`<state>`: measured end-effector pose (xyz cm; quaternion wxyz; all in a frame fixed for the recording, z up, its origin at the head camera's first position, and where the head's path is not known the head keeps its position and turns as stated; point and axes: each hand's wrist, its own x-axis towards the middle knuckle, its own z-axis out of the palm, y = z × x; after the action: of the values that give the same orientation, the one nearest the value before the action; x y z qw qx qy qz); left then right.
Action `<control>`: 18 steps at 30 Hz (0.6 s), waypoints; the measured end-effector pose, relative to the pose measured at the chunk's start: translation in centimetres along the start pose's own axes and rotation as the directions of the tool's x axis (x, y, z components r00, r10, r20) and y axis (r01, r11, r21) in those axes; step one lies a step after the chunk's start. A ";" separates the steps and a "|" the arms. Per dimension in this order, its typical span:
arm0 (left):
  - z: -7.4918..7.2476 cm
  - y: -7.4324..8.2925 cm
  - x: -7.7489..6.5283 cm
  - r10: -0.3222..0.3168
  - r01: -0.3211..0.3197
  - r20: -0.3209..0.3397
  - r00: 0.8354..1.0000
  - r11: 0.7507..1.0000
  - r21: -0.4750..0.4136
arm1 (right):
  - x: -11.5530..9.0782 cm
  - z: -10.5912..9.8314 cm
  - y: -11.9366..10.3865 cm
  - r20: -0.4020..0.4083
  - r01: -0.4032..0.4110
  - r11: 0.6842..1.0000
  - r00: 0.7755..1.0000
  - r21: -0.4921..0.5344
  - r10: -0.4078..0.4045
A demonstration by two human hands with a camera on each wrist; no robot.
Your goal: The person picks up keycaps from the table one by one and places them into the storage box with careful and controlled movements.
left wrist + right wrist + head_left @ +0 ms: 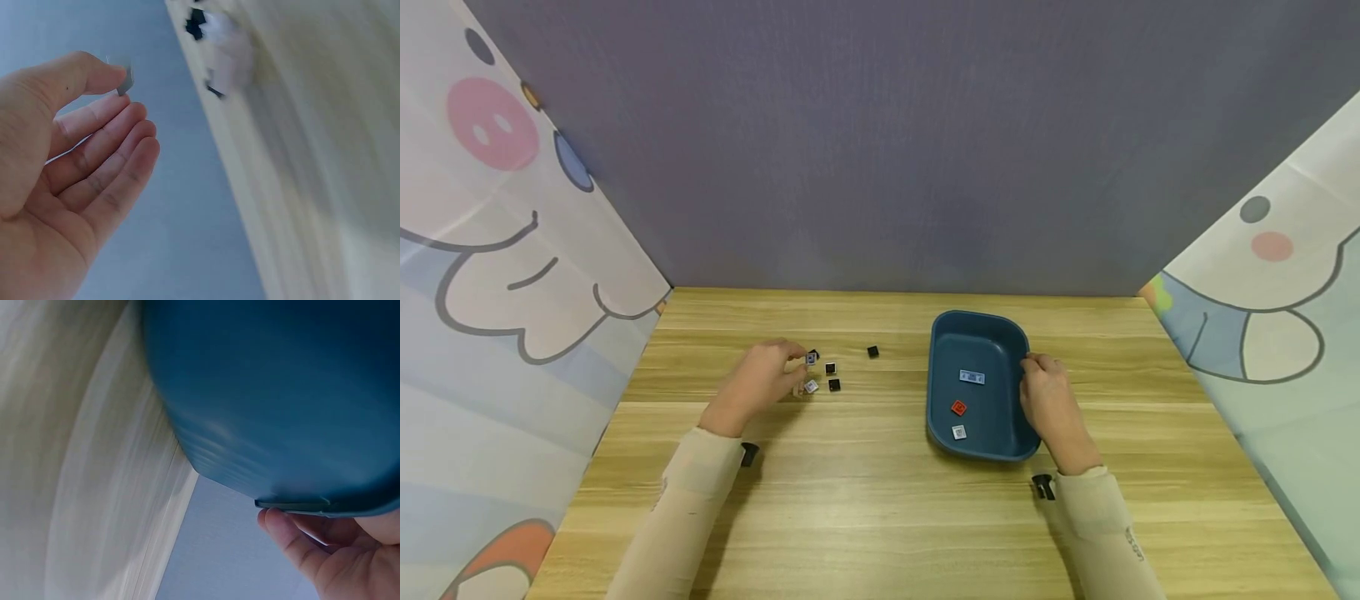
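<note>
Between thumb and index fingertip, my left hand [758, 379] pinches a small thin square piece [123, 72], pale grey in the left wrist view. Close to those fingertips, several small square pieces lie on the table: a white one [812, 387], a dark one with a pale edge [831, 368] and a black one [834, 385]. My right hand [1051, 400] grips the right rim of a blue rectangular tray [934, 367]. Inside it lie a light-blue oblong piece [972, 377], a red square piece [958, 407] and a white square piece [958, 432].
Another black square piece [873, 352] lies on the wooden table [850, 500], between the left-hand group and the tray. A grey panel [880, 167] rises behind the table. Cartoon-printed cloths hang at the left [550, 275] and right [1285, 350].
</note>
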<state>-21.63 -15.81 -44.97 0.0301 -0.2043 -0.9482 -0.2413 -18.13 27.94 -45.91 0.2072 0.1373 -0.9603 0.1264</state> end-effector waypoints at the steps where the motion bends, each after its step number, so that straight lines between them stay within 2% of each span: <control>1: -0.1 0.5 0.2 0.013 -0.013 -0.003 1.000 1.000 0.001 | 0.0 0.0 0.0 0.003 0.000 1.000 1.000 -0.001 0.000; 6: -0.4 2.7 1.5 0.077 -0.077 -0.005 0.997 0.997 -0.006 | 0.1 -0.1 0.0 0.002 0.004 1.000 1.000 0.000 -0.004; 11: -0.2 4.8 3.0 0.099 -0.098 0.015 0.995 0.995 -0.019 | 0.1 0.0 0.1 -0.014 0.018 1.000 1.000 -0.004 -0.018; 15: 0.7 7.0 4.1 0.132 -0.131 0.024 0.991 0.990 -0.042 | 0.1 0.0 0.0 -0.001 0.001 1.000 1.000 -0.004 -0.001; 18: 1.7 8.9 5.1 0.192 -0.191 0.019 0.981 0.981 -0.037 | 0.1 0.0 0.0 0.013 -0.017 1.000 1.000 0.001 0.017</control>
<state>-22.65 -6.00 -41.74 0.0391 -0.2978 -0.9200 -0.2517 -18.24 27.94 -45.89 0.1997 0.1303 -0.9627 0.1279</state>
